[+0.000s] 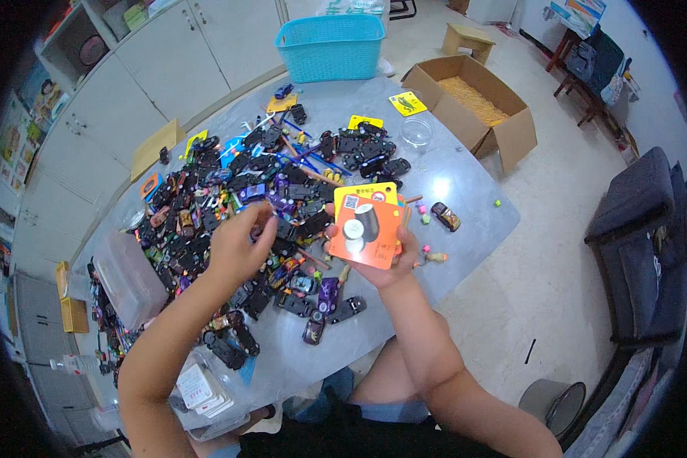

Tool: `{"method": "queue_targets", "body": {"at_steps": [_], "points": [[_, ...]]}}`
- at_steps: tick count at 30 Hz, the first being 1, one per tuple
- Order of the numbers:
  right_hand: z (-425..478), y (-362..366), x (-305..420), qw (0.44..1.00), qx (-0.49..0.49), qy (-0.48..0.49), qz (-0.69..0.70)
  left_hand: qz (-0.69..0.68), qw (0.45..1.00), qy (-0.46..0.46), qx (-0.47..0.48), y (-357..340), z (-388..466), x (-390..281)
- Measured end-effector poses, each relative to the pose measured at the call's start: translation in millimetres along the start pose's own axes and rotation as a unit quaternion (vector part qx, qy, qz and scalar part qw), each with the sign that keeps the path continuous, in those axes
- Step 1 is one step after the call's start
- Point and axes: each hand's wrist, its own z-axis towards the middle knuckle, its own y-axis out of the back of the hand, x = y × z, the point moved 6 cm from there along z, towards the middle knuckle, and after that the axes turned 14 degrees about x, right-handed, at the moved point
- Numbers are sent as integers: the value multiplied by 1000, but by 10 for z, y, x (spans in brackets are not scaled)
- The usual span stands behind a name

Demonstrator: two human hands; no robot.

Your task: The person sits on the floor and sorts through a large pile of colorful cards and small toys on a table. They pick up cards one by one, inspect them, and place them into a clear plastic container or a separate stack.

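My right hand point(394, 260) grips a few picture cards above the table. The top orange card point(364, 232) shows a black-and-white picture with writing and a printed code. Behind it juts a yellow card point(355, 191) with a hole in its corner. My left hand point(241, 237) hovers over the heap of toy cars point(192, 240), back of the hand up and fingers bent; whether it holds anything is hidden. Pencils point(315, 163) lie among the cars beyond both hands. A purple toy car point(328, 295) sits at the near side of the heap.
On the grey table point(389, 320) stand a translucent plastic box point(129, 280) and a round clear dish point(417, 133). A clear tray holds white cards point(201, 392) near my lap. Beyond the far edge are a turquoise basket point(330, 48) and a cardboard box point(452, 129). A dark chair point(630, 200) stands right.
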Motion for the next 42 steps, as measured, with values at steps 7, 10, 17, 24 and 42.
{"method": "queue_targets", "body": {"at_steps": [7,10,17,24,42], "points": [[-143,116,525,994,-49,100,13,66,998,-3,-4,-535,1495,-126],[-218,160,663,990,-76,120,16,113,993,-22,11,-850,2048,-147],[-165,232,740,995,-77,51,-31,182,963,-157,119,-1432,2527,-305],[-127,370,761,991,-47,71,103,121,938,-207,251,-1134,2142,-18],[-109,294,618,991,-73,20,108,197,934,136,264,-1424,2692,-59]]}}
